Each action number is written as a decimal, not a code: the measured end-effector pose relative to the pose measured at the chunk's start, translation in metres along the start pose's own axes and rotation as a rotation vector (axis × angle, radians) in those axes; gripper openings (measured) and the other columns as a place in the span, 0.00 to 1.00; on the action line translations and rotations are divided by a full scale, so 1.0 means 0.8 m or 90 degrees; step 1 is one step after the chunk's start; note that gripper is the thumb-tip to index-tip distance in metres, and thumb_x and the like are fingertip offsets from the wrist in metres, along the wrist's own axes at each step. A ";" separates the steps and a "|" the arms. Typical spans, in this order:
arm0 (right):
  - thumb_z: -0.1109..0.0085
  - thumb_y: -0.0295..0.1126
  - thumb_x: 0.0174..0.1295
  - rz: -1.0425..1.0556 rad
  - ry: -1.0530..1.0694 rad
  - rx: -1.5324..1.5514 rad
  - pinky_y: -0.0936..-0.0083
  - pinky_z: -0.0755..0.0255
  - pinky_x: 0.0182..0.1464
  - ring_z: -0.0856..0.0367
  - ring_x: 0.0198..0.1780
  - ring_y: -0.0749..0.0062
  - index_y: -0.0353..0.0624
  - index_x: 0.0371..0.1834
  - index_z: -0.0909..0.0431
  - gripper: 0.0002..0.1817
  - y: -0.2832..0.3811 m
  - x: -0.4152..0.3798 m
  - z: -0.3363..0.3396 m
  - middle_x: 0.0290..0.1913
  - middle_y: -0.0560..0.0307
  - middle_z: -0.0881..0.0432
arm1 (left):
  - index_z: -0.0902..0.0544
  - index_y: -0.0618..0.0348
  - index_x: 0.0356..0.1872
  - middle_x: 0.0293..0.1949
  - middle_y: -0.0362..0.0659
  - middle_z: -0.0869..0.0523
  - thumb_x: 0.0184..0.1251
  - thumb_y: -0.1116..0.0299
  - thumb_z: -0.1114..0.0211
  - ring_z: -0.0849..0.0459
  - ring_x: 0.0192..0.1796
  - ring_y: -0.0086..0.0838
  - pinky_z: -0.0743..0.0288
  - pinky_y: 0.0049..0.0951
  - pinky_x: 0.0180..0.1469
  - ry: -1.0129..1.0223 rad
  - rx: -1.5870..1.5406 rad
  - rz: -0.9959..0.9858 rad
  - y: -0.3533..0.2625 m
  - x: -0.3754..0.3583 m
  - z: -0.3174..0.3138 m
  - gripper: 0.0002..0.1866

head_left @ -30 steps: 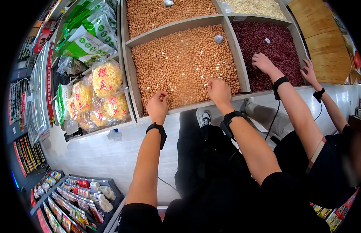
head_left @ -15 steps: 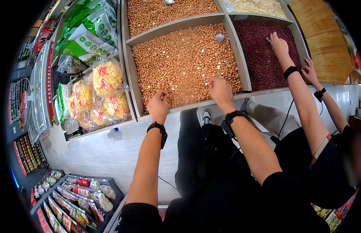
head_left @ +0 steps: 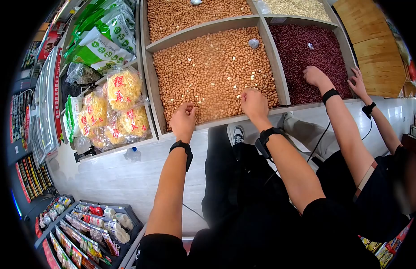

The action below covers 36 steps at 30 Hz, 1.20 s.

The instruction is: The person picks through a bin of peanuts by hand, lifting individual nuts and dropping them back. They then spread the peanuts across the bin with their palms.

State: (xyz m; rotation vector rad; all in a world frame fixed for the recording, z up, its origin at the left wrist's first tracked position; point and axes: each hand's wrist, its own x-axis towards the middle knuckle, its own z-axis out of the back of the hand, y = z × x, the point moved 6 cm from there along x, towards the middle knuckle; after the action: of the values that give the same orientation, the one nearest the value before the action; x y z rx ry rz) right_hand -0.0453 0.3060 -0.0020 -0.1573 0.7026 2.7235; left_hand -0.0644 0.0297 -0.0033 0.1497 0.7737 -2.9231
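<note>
Peanuts (head_left: 217, 67) fill the wooden bin in front of me, with a few pale ones among them. My left hand (head_left: 183, 119) rests over the peanuts near the bin's lower left corner, its fingers curled together. Near the lower right side, my right hand (head_left: 254, 104) is at the peanuts with thumb and fingers pinched. Whatever either hand grips is too small or hidden to make out. A small clear crumpled bag (head_left: 253, 43) lies on the peanuts at the upper right of the bin.
On the right, a co-worker's hand (head_left: 316, 75) is over dark red beans (head_left: 302, 49); their other hand (head_left: 358, 81) touches the bin's edge. A small white piece (head_left: 310, 45) lies on the beans. Packaged noodles (head_left: 123, 89) and green-white bags (head_left: 100, 49) fill the left compartments.
The co-worker's hand has moved down and left over the red beans, away from the small white piece that now lies uncovered. My hands have barely moved.
</note>
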 end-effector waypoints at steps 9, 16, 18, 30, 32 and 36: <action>0.40 0.33 0.65 -0.002 0.008 -0.006 0.55 0.19 0.43 0.13 0.41 0.50 0.45 0.37 0.16 0.06 -0.001 0.001 -0.002 0.39 0.50 0.13 | 0.12 0.49 0.41 0.34 0.40 0.09 0.65 0.55 0.27 0.11 0.37 0.38 0.19 0.38 0.39 0.033 0.005 0.030 0.004 0.000 -0.002 0.12; 0.41 0.32 0.64 0.002 0.017 0.007 0.55 0.19 0.44 0.13 0.41 0.50 0.46 0.36 0.16 0.05 0.000 0.000 -0.001 0.39 0.51 0.13 | 0.14 0.48 0.43 0.37 0.37 0.09 0.65 0.59 0.27 0.11 0.37 0.37 0.20 0.38 0.38 -0.025 -0.026 -0.020 -0.007 -0.004 0.006 0.10; 0.41 0.32 0.64 -0.005 0.020 0.006 0.55 0.19 0.45 0.13 0.41 0.50 0.46 0.36 0.16 0.05 -0.001 -0.001 -0.001 0.39 0.51 0.13 | 0.16 0.48 0.42 0.37 0.37 0.10 0.65 0.61 0.27 0.12 0.36 0.37 0.22 0.39 0.36 -0.010 -0.018 -0.007 -0.007 -0.004 0.007 0.09; 0.39 0.32 0.62 -0.011 0.020 0.004 0.55 0.19 0.46 0.13 0.42 0.50 0.47 0.36 0.15 0.04 -0.001 -0.001 -0.002 0.40 0.51 0.12 | 0.17 0.47 0.37 0.33 0.37 0.12 0.66 0.62 0.28 0.14 0.33 0.40 0.25 0.41 0.33 -0.021 -0.013 -0.030 -0.005 -0.004 0.005 0.07; 0.38 0.32 0.62 -0.015 0.016 0.004 0.56 0.19 0.46 0.13 0.42 0.50 0.47 0.36 0.15 0.04 0.000 0.000 -0.002 0.40 0.51 0.12 | 0.18 0.47 0.37 0.33 0.37 0.12 0.66 0.62 0.28 0.14 0.33 0.41 0.24 0.41 0.33 -0.028 -0.028 -0.031 -0.006 -0.004 0.007 0.07; 0.39 0.32 0.63 -0.016 0.027 0.000 0.56 0.18 0.45 0.13 0.42 0.50 0.47 0.35 0.15 0.04 -0.001 0.000 -0.003 0.40 0.52 0.13 | 0.18 0.47 0.37 0.35 0.38 0.11 0.67 0.64 0.29 0.14 0.35 0.42 0.23 0.42 0.34 -0.010 0.018 -0.008 -0.007 -0.003 0.008 0.05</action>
State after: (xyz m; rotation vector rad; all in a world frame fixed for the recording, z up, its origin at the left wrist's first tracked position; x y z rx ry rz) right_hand -0.0447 0.3055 -0.0049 -0.2239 0.7082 2.7034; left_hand -0.0632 0.0317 0.0054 0.1245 0.7345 -2.9434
